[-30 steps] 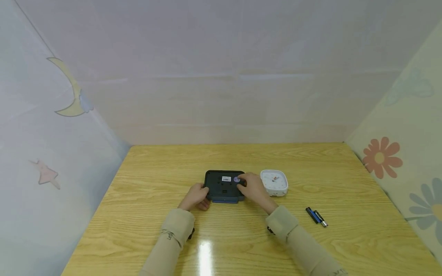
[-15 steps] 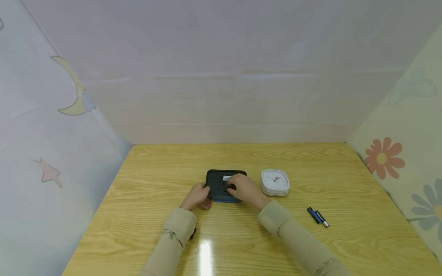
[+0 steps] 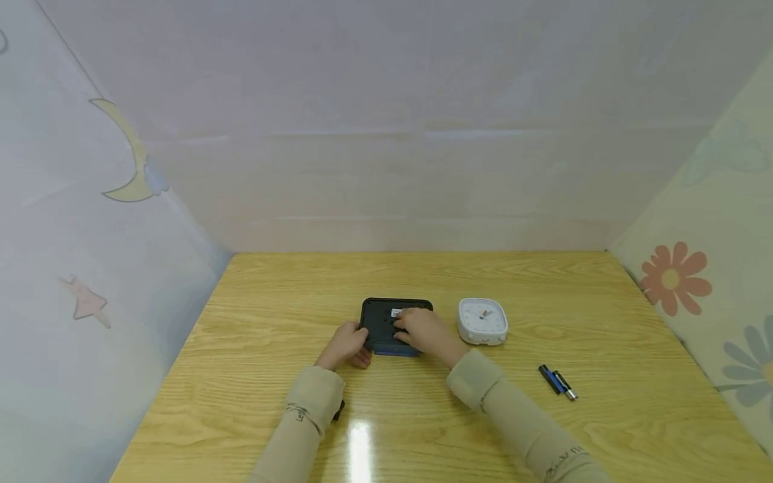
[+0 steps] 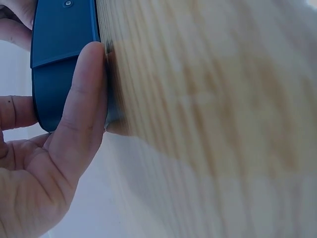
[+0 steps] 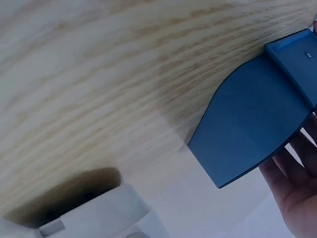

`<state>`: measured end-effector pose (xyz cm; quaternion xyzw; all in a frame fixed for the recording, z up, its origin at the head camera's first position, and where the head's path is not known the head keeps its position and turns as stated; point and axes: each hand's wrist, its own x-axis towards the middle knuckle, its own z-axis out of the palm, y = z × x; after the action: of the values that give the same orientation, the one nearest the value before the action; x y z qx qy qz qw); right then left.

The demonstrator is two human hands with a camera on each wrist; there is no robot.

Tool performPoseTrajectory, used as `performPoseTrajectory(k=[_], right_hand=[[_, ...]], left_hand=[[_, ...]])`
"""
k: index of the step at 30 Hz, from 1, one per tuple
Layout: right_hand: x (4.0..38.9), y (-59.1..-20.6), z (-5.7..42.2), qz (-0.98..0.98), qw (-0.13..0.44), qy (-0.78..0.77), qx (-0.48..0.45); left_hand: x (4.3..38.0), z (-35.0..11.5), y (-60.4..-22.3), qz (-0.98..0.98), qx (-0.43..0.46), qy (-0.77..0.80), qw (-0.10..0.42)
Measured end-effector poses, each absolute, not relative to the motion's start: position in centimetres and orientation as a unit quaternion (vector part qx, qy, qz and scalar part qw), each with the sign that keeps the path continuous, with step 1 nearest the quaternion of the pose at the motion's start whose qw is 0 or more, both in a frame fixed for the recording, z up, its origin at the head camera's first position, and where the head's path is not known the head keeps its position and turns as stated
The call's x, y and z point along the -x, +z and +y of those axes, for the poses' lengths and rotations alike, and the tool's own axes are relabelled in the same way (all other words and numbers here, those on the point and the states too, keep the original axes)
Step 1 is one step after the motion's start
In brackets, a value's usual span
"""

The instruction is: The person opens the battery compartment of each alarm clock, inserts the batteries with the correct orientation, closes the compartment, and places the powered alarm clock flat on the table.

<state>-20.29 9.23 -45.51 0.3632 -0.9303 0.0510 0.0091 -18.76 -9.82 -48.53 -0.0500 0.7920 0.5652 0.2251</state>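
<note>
Between the two hands: dark case (image 3: 377,322), back face up, white label (image 3: 395,312) partly visible. Left hand (image 3: 345,343) grips its near-left corner, thumb on top. Right hand (image 3: 423,330) lies over its right part, fingers bent; can't tell from any view whether they pinch anything. Both wrist views show a screw (image 4: 68,3) in the case's side, not readable from head view. White clock (image 3: 483,320) just right of the right hand; dial in head view only, right wrist catches part of its casing. Farther right, nearer the wearer, small dark cylinders (image 3: 550,380) on wooden table (image 3: 272,295), head view only.
</note>
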Motion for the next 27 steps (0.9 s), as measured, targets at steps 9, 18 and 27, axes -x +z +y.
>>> performPoseTrajectory(k=[9,18,27], right_hand=[[20.5,-46.2,8.2,-0.906,0.057,-0.063,-0.414],[20.5,-46.3,8.2,-0.895,0.085,-0.09,-0.43],[20.4,-46.6,8.0,-0.894,0.063,-0.095,-0.433]], left_hand=[[18.6,-10.2,-48.5,0.798,0.047,0.558,0.221],[18.6,-10.1,-48.6,0.799,0.045,0.561,0.213],[18.3,-10.2,-48.5,0.798,0.051,0.562,0.212]])
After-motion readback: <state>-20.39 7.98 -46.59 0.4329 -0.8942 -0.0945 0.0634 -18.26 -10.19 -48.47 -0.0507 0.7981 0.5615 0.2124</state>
